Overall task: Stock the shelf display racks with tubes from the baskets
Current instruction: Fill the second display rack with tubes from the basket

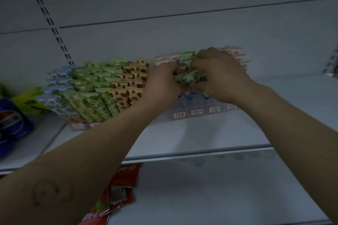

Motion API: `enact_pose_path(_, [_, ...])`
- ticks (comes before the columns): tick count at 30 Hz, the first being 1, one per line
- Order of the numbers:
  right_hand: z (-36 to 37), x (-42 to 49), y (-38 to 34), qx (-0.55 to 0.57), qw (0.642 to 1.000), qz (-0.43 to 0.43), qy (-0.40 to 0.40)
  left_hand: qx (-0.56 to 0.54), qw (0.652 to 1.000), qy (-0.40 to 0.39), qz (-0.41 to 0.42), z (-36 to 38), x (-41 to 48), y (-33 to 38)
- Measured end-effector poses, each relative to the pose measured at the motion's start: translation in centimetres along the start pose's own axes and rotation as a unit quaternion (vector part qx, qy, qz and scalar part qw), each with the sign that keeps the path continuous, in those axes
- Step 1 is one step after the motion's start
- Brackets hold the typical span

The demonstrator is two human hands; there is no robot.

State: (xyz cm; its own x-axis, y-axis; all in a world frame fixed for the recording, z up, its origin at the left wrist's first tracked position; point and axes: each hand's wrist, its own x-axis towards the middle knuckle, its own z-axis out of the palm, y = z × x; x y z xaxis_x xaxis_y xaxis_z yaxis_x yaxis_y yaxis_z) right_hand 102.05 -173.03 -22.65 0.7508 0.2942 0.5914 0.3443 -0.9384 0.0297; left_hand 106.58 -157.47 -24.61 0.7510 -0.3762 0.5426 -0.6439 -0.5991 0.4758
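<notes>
I have both hands up toward the back of the shelf [210, 133], over the clear display rack [197, 112] that stands right of its middle. My left hand [161, 80] and right hand [219, 76] are both curled round a small bundle of green patterned tubes [190, 77], held between them just above the rack's slots. The neighbouring rack [102, 87], toward the shelf's left end, looks full. I judge these tubes light, soft-bodied and a little slick, with stiff, flat crimped ends. I'd pinch each near its crimp and feed it in cap-down, one at a time, so the bundle doesn't spill. No basket is in view.
</notes>
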Motion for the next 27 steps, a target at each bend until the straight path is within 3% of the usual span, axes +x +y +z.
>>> enact_pose_path(10, [0.7, -0.8, 1.0, -0.023, 0.999, -0.032, 0.006, 0.027, 0.999, -0.034, 0.009, -0.2, -0.1, 0.7])
enact_pose_path(15, [0.4, -0.8, 1.4, -0.024, 0.999, -0.04, -0.012, 0.117, 0.992, -0.055, -0.003, -1.0, 1.0, 1.4])
enact_pose_path(27, [-1.0, 0.1, 1.7, -0.058, 0.995, 0.029, -0.07, 0.173, 0.98, -0.099, -0.007, -1.0, 2.2, 2.8])
